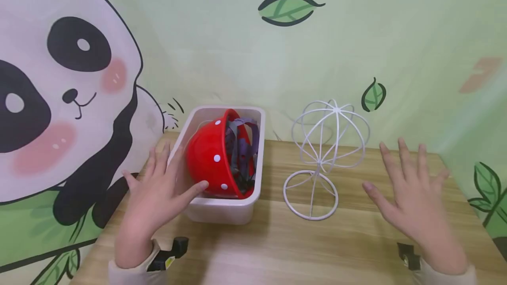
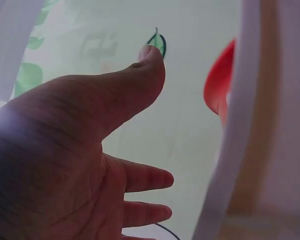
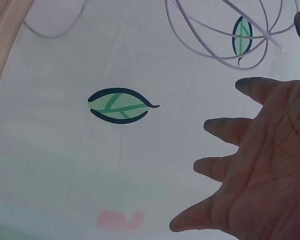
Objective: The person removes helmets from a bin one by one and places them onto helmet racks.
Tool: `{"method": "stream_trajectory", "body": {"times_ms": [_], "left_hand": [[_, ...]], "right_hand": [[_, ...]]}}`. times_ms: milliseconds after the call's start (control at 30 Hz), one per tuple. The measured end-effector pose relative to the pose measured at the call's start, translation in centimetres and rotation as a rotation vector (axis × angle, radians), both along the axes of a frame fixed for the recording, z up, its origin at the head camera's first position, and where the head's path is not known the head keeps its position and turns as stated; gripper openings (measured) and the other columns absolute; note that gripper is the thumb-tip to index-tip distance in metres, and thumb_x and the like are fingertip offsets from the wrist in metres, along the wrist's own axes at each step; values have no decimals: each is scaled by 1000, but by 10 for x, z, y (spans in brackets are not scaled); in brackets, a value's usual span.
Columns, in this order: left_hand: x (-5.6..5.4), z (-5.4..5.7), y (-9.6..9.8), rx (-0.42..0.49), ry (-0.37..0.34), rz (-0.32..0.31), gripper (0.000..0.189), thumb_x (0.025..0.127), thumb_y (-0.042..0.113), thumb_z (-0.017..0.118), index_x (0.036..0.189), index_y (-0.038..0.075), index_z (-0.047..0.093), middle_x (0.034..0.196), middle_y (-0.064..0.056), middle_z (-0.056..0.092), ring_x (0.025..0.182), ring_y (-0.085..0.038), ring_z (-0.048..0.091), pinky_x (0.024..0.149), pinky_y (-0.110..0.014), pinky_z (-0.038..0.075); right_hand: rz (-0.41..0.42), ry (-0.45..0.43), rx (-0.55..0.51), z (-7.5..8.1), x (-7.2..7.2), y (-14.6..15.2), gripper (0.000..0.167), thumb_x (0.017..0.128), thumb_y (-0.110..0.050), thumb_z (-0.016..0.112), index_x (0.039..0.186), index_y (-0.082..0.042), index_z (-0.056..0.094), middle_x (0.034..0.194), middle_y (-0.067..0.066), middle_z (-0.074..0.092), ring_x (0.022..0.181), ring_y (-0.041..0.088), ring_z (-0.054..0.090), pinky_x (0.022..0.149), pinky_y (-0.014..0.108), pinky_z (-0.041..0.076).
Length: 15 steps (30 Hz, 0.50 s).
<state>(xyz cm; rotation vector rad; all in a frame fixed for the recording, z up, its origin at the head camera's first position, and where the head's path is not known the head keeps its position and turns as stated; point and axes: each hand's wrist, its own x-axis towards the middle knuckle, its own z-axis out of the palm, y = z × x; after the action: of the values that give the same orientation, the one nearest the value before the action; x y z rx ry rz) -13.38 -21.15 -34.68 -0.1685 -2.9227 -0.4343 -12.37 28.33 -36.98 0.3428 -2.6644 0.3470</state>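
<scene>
A red helmet [image 1: 206, 157] with white dots lies on its side in a white plastic bin [image 1: 222, 212], its purple and grey straps [image 1: 243, 144] facing right. My left hand [image 1: 158, 188] is spread beside the bin's left wall, thumb overlapping the bin's near corner in the head view. In the left wrist view the bin wall [image 2: 240, 115] and a bit of red helmet [image 2: 220, 82] show right of the thumb. A white wire stand [image 1: 318, 162] with a round cage top and ring base stands right of the bin. To its right, my right hand [image 1: 416, 201] hovers with fingers spread, holding nothing.
The wooden table [image 1: 293, 250] runs back to a pale green backdrop [image 1: 222, 34] printed with leaves. A large printed panda [image 1: 79, 91] fills the left side. Dark wrist-worn devices [image 1: 409, 256] sit at both cuffs.
</scene>
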Motion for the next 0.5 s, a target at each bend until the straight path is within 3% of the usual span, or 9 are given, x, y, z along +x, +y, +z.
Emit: {"method": "stream_trajectory", "body": {"times_ms": [67, 167, 233, 333, 433, 500], "left_hand": [[4, -1, -5, -14, 0, 11, 106, 83, 79, 54, 163, 22, 15, 165, -22, 14, 148, -53, 7, 91, -90, -7], [7, -2, -12, -18, 0, 20, 108, 82, 81, 53, 162, 14, 20, 164, -23, 15, 149, -52, 6, 91, -90, -5], [6, -3, -17, 0, -14, 16, 110, 83, 80, 53, 161, 9, 20, 165, -23, 14, 149, -51, 5, 93, -89, -2], [1, -10, -22, 78, -36, -14, 112, 84, 76, 57, 161, 7, 14, 165, -21, 14, 149, -49, 10, 100, -85, 11], [-5, -22, -26, 236, -80, -60, 112, 85, 67, 65, 162, 11, 7, 164, -19, 19, 145, -46, 26, 101, -74, 35], [-8, -30, -27, 310, -113, -66, 114, 85, 64, 68, 162, 11, 3, 162, -20, 21, 142, -45, 31, 98, -68, 43]], "right_hand": [[11, 45, -17, 4, 1, 2, 85, 95, -57, 56, 162, -18, 20, 167, 18, 8, 150, 47, -7, 100, 81, -14], [80, 211, -137, 16, 3, 0, 83, 95, -60, 55, 157, -8, 33, 162, 21, 24, 149, 50, 12, 110, 77, 5], [147, 339, -262, 29, 8, -9, 79, 96, -57, 55, 151, -2, 43, 157, 21, 37, 146, 45, 27, 117, 62, 19], [338, 500, -462, 49, 15, -39, 64, 100, -43, 58, 137, 9, 53, 140, 25, 55, 133, 31, 51, 113, 38, 37], [586, 510, -593, 54, 14, -82, 51, 100, -25, 61, 128, 17, 54, 121, 29, 64, 117, 22, 63, 101, 26, 48], [713, 390, -643, 48, 9, -113, 47, 97, -13, 64, 131, 16, 51, 112, 26, 69, 106, 22, 69, 90, 25, 55]]}}
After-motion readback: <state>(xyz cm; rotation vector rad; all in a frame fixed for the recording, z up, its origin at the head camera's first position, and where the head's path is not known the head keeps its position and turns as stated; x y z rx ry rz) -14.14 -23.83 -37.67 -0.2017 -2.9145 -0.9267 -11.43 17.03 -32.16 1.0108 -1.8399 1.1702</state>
